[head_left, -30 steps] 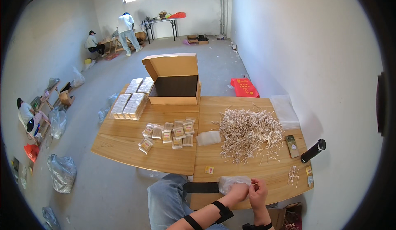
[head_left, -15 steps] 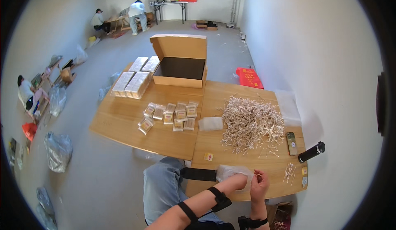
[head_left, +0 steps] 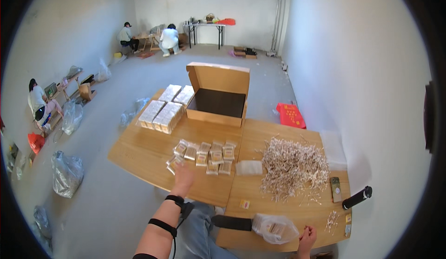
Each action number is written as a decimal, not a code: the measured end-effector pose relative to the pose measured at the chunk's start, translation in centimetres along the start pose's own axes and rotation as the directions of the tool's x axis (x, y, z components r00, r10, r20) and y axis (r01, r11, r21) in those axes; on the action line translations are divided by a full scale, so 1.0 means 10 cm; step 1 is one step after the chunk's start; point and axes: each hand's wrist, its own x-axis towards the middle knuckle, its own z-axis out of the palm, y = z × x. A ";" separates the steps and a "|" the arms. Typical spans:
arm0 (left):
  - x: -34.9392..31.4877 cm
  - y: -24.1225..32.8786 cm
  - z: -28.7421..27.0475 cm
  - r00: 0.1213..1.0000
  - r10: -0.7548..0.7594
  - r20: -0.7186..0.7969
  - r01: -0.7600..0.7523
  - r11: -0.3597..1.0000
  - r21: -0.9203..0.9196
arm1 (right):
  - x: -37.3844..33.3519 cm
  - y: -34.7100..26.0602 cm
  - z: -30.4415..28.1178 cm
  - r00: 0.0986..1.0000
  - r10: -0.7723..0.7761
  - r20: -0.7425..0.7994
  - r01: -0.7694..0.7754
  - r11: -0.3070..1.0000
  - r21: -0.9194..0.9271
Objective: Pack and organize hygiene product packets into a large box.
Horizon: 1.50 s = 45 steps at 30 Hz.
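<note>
My left hand [head_left: 183,175] reaches over the table to a small clear packet of cotton swabs [head_left: 173,163] at the near left of a group of similar packets [head_left: 216,154]. Motion blurs its fingers, so their grip cannot be made out. At the near edge lies a clear plastic bag [head_left: 284,222] with swab packets inside. My right hand [head_left: 307,237] is beside the bag's right edge, fingers curled together; whatever they hold, if anything, is hidden. A large heap of loose cotton swabs [head_left: 295,168] covers the right table, with a stack of clear bags [head_left: 249,167] to its left.
An open cardboard box [head_left: 216,116] stands behind wrapped blocks of packets [head_left: 161,115]. On the right are a phone [head_left: 336,189], a black bottle [head_left: 357,198] and a few loose swabs [head_left: 331,222]. A yellow card [head_left: 244,204] lies nearer. Other people work at the left and far back.
My left hand has left the plastic bag and moved forward and left to the packets. The bag now lies spread on the table, with packets visible in it. The view has tilted up.
</note>
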 end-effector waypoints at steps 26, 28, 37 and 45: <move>-1.18 1.07 -1.23 0.820 0.316 0.478 0.431 0.208 -0.878 | -0.51 -1.54 0.41 0.736 -0.644 0.206 0.674 0.675 -0.299; -1.63 1.33 -1.25 0.739 0.399 0.543 0.504 0.207 -0.839 | -0.66 -1.83 0.55 0.658 -0.644 0.391 0.743 0.641 -0.194; -2.78 1.81 -1.14 0.585 0.664 0.465 0.293 0.362 -0.885 | -0.96 -1.55 0.54 0.538 -0.580 0.611 0.817 0.537 -0.210; -2.43 1.90 -0.96 0.867 0.417 0.274 -0.086 0.666 -0.741 | -0.62 -1.73 0.37 0.614 -0.449 0.650 0.707 0.679 -0.199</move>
